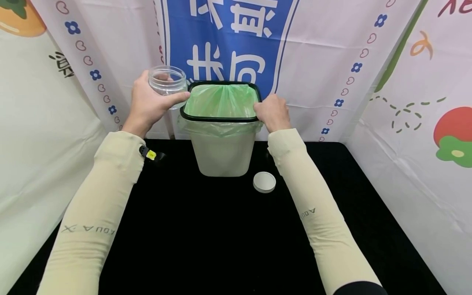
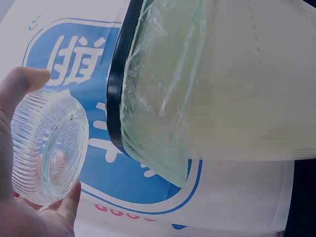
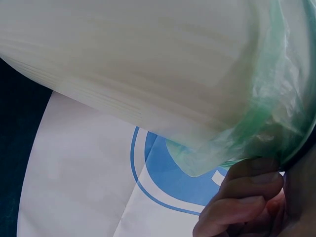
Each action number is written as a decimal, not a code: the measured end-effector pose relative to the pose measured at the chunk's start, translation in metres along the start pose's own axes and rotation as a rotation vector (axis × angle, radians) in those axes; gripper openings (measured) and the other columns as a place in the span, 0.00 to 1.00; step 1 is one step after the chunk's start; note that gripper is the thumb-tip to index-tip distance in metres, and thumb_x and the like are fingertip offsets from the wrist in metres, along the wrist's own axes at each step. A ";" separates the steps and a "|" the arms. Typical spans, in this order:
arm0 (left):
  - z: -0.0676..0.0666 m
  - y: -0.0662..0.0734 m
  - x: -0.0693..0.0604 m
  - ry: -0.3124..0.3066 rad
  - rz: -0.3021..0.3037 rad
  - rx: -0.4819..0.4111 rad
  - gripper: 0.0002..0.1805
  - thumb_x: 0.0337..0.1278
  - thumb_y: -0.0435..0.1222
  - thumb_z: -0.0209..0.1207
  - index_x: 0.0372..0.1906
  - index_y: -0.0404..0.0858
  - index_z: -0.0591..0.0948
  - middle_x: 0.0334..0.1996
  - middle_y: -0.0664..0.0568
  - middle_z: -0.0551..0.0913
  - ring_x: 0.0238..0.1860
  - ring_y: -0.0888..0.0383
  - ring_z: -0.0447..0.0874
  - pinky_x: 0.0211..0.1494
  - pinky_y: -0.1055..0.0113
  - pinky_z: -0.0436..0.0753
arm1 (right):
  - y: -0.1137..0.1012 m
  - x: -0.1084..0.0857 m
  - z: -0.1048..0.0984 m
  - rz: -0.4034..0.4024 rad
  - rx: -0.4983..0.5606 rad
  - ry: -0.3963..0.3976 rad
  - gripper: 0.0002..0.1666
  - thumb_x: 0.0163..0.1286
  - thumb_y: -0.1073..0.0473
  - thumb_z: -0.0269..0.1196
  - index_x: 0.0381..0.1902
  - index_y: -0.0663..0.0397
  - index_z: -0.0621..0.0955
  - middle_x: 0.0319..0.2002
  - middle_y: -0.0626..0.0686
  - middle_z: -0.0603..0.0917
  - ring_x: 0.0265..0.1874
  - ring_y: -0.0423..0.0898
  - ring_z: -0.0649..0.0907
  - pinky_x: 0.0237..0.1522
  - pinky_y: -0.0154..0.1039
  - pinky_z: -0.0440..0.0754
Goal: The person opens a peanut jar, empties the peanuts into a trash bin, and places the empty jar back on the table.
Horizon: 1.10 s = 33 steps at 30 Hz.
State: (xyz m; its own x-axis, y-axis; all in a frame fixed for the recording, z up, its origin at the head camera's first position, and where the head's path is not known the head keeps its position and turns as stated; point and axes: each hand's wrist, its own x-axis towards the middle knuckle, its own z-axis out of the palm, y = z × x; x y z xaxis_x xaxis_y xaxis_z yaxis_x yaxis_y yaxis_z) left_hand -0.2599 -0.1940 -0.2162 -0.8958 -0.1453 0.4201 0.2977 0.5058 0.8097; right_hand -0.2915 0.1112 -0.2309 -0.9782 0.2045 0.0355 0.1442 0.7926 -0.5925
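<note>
My left hand (image 1: 153, 102) grips a clear, open-mouthed glass jar (image 1: 167, 82) at the left of a pale trash bin (image 1: 223, 151). In the left wrist view the ribbed side and base of the jar (image 2: 54, 143) face the camera, apart from the bin. A green trash bag (image 1: 221, 100) lines the bin, its edge folded out under the black rim (image 1: 221, 119). At the rim's right side is my right hand (image 1: 273, 112), fingers curled on the edge. The right wrist view shows those fingers (image 3: 242, 192) against the bag's folded edge.
A round white lid (image 1: 264, 182) lies on the black tabletop (image 1: 206, 233), right of the bin's foot. Behind the bin hangs a printed cloth (image 1: 313, 53) with a blue panel. More printed cloth stands along both sides of the table.
</note>
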 end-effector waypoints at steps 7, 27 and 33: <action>0.000 -0.004 -0.006 -0.003 0.010 0.001 0.49 0.41 0.52 0.83 0.70 0.41 0.75 0.58 0.55 0.81 0.58 0.58 0.80 0.64 0.64 0.83 | 0.002 0.000 0.001 -0.006 0.001 0.001 0.12 0.73 0.52 0.53 0.30 0.50 0.72 0.30 0.53 0.73 0.28 0.51 0.77 0.26 0.40 0.73; -0.007 0.012 -0.028 -0.050 0.071 -0.091 0.44 0.43 0.44 0.83 0.68 0.41 0.77 0.53 0.60 0.85 0.52 0.60 0.85 0.56 0.74 0.82 | 0.001 0.003 0.001 -0.014 0.003 -0.001 0.13 0.73 0.52 0.53 0.28 0.49 0.71 0.25 0.50 0.70 0.22 0.47 0.72 0.21 0.38 0.69; -0.008 0.017 -0.037 -0.067 0.085 -0.094 0.44 0.42 0.44 0.84 0.68 0.42 0.77 0.53 0.59 0.86 0.52 0.61 0.85 0.56 0.75 0.82 | 0.001 0.003 0.001 -0.008 0.003 -0.003 0.13 0.73 0.52 0.53 0.27 0.48 0.71 0.26 0.51 0.70 0.22 0.48 0.73 0.21 0.38 0.69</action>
State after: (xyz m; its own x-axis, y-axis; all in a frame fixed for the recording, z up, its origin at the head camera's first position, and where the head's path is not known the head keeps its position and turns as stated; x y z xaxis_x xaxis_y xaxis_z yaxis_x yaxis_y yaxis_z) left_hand -0.2194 -0.1869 -0.2148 -0.8851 -0.0462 0.4631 0.4005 0.4315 0.8083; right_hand -0.2943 0.1122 -0.2321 -0.9797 0.1968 0.0378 0.1363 0.7925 -0.5944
